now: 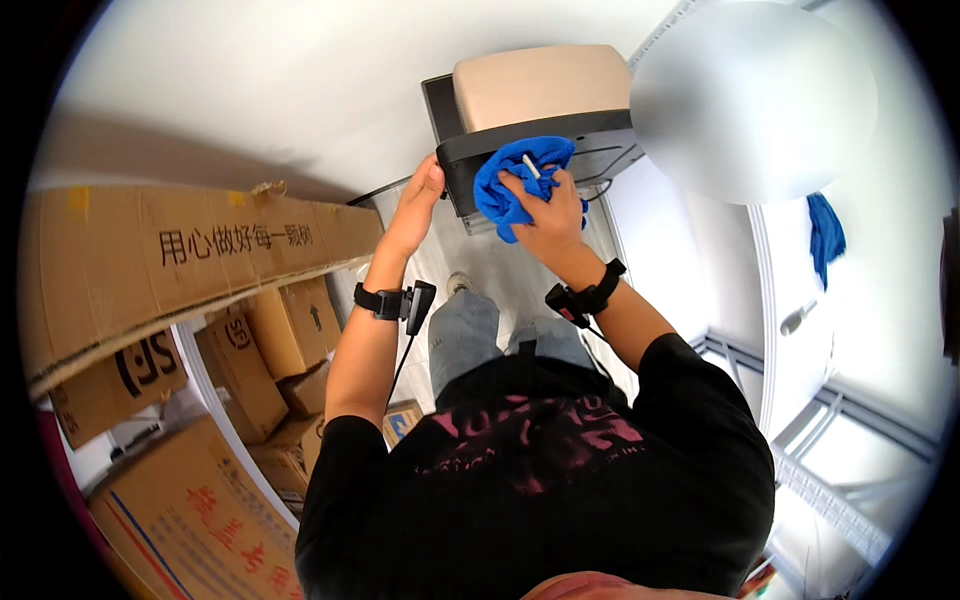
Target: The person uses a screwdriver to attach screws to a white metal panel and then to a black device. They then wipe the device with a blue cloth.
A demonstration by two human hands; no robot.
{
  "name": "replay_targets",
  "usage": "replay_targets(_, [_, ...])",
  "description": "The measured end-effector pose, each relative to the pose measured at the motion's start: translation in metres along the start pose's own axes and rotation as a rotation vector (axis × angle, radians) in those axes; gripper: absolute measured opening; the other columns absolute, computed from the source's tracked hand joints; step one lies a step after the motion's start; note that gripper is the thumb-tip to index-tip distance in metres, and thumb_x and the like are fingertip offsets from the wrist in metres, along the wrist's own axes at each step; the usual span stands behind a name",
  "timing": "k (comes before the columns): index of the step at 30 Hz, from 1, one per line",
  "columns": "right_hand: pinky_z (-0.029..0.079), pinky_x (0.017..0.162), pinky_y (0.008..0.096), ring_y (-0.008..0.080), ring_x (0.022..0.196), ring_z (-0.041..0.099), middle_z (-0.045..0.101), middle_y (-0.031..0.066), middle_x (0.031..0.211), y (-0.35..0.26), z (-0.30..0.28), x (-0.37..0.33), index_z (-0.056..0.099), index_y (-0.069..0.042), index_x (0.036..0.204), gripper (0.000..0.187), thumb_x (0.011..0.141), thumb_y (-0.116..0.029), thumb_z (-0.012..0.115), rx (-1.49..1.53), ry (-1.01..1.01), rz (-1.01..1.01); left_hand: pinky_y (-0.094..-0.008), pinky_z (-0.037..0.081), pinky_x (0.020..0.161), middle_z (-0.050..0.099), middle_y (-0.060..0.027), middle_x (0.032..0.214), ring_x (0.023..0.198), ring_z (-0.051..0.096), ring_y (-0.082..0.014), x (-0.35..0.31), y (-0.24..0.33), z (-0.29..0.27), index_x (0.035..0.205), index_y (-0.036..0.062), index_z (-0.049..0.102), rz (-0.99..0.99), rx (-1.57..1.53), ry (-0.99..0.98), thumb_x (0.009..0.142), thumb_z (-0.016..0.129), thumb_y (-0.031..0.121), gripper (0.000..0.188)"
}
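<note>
A bunched blue cloth [500, 190] is in my right hand [548, 222], with the fingers closed into its folds. The cloth presses against the near face of a black panel [600, 130], and a small white tag sticks out of it. At the panel's left edge, my left hand [415, 210] grips the side, its fingers partly hidden. A beige, rounded block [545, 85] sits on the far side of this panel; I cannot tell what the whole piece is. Both wrists wear black straps with small devices.
Long cardboard cartons [180, 260] and smaller boxes [240, 370] fill a rack on the left. A large pale round shape [755, 100] blurs the upper right. Another blue cloth [826, 240] hangs beyond it. Metal framing [840, 430] stands at the lower right.
</note>
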State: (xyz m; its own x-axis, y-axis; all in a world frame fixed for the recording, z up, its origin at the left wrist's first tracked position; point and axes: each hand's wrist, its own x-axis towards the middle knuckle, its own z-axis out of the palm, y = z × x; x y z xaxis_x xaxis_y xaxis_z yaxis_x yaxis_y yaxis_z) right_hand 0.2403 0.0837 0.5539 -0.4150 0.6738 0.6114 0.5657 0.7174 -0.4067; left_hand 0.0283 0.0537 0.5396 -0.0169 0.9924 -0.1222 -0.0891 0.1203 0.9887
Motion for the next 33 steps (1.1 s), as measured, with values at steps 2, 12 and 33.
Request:
replay_targets(2, [0.048, 0.07, 0.0424, 0.0361, 0.083, 0.051, 0.045, 0.016, 0.101, -0.007, 0.01, 0.001, 0.069, -0.024, 0.11, 0.057, 0.055, -0.009, 0.073, 0.006, 0.028, -0.048, -0.0292, 0.032, 0.101, 0.049, -0.0057, 0.126, 0.114, 0.043, -0.0145, -0.012, -0.025, 0.005, 0.141, 0.0025, 0.034, 0.015, -0.109, 0.057, 0.1, 0.039, 0.045, 0.059])
replay_targets(12, [0.047, 0.071, 0.0409, 0.0346, 0.088, 0.05, 0.046, 0.0147, 0.1, 0.001, 0.054, -0.015, 0.069, -0.023, 0.111, 0.055, 0.058, -0.013, 0.076, -0.12, 0.078, -0.262, -0.0321, 0.038, 0.099, 0.052, -0.0113, 0.13, 0.114, 0.05, -0.0177, -0.001, -0.137, -0.015, 0.14, -0.0003, 0.036, 0.394, 0.031, 0.076, 0.096, 0.052, 0.014, 0.05])
replay_targets(33, [0.043, 0.075, 0.0375, 0.0351, 0.097, 0.049, 0.047, 0.0176, 0.108, 0.062, 0.123, -0.128, 0.066, -0.021, 0.116, 0.057, 0.06, -0.016, 0.078, -0.179, 0.296, -0.387, -0.0326, 0.038, 0.101, 0.033, -0.0169, 0.146, 0.124, 0.045, -0.0244, 0.015, -0.208, 0.023, 0.15, 0.0038, 0.012, 0.964, 0.256, 0.144, 0.087, 0.045, -0.006, 0.072])
